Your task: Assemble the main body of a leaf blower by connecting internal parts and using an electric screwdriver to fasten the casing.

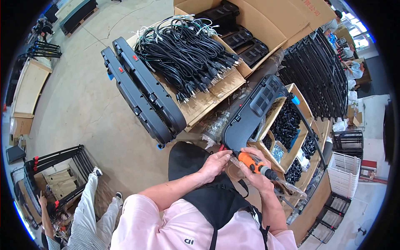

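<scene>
My right hand (259, 177) is wrapped round an orange and black power screwdriver (246, 160) with a clear hose at its back end. The tool's front end points left, toward my left hand (213, 167). That hand is closed in a pinch beside the tool's front end; what its fingers hold is too small to make out. Just beyond both hands lies a long black plastic housing (236, 130) with a vented raised part at its far end. Its near edge is close to my fingertips, and whether they touch it I cannot tell.
On the right, a wooden compartment tray (263, 132) holds small black parts and screws. Ahead, black power cords (183, 54) lie heaped on cardboard beside an open carton (266, 25). Two black housings (143, 91) stand left of them. A person's legs (89, 200) show at lower left.
</scene>
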`<state>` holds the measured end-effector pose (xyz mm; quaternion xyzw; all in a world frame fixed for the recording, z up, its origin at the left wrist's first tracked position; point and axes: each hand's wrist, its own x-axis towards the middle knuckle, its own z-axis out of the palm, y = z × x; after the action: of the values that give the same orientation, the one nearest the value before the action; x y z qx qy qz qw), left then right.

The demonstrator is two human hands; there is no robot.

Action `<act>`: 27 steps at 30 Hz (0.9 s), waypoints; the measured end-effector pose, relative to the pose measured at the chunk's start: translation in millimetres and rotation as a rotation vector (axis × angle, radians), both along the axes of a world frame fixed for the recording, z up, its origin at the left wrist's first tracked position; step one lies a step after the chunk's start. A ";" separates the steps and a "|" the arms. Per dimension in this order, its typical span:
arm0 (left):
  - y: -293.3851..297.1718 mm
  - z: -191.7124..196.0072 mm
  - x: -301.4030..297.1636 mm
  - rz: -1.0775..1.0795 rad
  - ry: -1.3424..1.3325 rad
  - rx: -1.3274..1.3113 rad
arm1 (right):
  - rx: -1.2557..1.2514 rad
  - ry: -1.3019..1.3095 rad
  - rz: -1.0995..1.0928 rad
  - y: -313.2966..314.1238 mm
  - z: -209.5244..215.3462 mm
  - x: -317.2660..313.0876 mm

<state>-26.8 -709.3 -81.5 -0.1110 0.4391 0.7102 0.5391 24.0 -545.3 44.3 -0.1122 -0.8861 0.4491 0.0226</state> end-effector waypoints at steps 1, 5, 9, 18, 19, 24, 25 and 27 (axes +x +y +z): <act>0.7 0.0 1.7 0.023 0.005 0.003 | -0.003 -0.007 -0.009 -2.2 1.4 0.3; -2.3 11.4 1.3 0.046 0.008 0.049 | -0.020 0.025 -0.018 -3.1 12.2 4.2; 7.1 24.5 -10.0 0.096 0.081 0.107 | -0.041 0.144 -0.012 1.2 26.8 -6.6; 26.6 20.3 -54.2 0.177 0.056 0.113 | -0.181 0.135 -0.063 19.6 -2.2 -60.6; 27.7 21.3 -57.9 0.188 0.036 0.107 | -0.214 0.115 -0.052 22.1 -7.2 -63.9; 27.8 17.1 -64.6 0.174 0.018 0.034 | -0.269 0.114 -0.110 17.4 -18.4 -83.6; 27.5 12.9 -61.8 0.174 0.033 0.016 | -0.268 0.110 -0.109 16.8 -19.2 -86.6; 20.4 2.1 -57.5 0.174 -0.013 0.041 | -0.234 0.060 -0.075 16.8 -21.2 -92.5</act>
<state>-84.3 -688.9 -79.4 -0.1422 0.4094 0.7624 0.4805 -68.5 -528.4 23.1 -0.1335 -0.8218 0.5514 0.0528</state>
